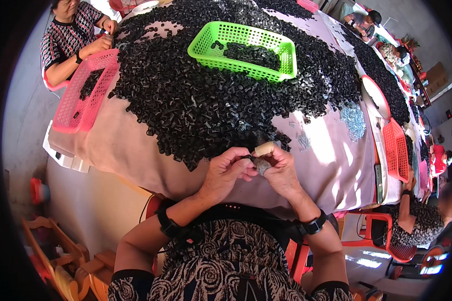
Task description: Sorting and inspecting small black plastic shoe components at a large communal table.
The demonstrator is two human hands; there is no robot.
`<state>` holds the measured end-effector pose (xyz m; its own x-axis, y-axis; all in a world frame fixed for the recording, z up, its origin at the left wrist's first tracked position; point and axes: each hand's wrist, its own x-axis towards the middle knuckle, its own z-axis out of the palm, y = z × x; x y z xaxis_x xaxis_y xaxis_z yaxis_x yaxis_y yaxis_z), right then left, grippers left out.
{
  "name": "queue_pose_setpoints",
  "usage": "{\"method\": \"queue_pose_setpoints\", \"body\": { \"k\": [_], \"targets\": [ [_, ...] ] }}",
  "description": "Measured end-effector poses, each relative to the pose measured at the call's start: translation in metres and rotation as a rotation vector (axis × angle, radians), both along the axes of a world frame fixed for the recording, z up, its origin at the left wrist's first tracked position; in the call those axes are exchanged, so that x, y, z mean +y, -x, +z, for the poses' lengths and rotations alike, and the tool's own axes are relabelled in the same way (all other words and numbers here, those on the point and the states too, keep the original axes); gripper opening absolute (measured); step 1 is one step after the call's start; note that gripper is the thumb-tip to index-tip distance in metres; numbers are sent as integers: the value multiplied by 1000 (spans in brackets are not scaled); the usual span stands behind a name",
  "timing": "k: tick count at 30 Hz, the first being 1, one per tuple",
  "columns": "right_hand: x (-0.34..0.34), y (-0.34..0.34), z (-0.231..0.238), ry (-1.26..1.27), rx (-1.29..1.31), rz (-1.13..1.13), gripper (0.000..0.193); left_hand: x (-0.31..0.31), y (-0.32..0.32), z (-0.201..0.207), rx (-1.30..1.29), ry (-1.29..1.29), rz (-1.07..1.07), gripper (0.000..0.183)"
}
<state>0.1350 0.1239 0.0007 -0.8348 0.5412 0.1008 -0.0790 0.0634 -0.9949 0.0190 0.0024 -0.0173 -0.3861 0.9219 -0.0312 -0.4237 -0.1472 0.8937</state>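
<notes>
Above the near edge of the cloth-covered table, my hands meet in front of me. My left hand (227, 173) is closed in a pinch on a small black plastic part (247, 157). Against it, my right hand (282, 174) has its thumb and index finger bent together; whatever lies between them is too small to make out. A beige finger cover (264, 149) wraps the right index finger, and a greyish cover (261, 166) is at the thumb. Just beyond my fingers spreads a big heap of black plastic parts (186, 110), with a few metal springs among them.
A green basket (242, 68) holding black parts sits on the heap. A pink basket (80, 108) is at the left edge near a seated person (70, 42). To the right are small springs (353, 122), a white bowl (375, 98), a red basket (396, 150) and other people.
</notes>
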Motion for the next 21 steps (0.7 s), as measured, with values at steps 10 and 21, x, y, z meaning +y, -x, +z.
{"method": "queue_pose_setpoints", "body": {
  "k": [10, 21],
  "targets": [
    [5, -9, 11, -100, -41, 10, 39, 0, 3, 1, -5, 1, -27, 25],
    [1, -6, 25, -595, -10, -50, 38, -1, 1, -5, 89, -52, -20, 25]
  ]
}}
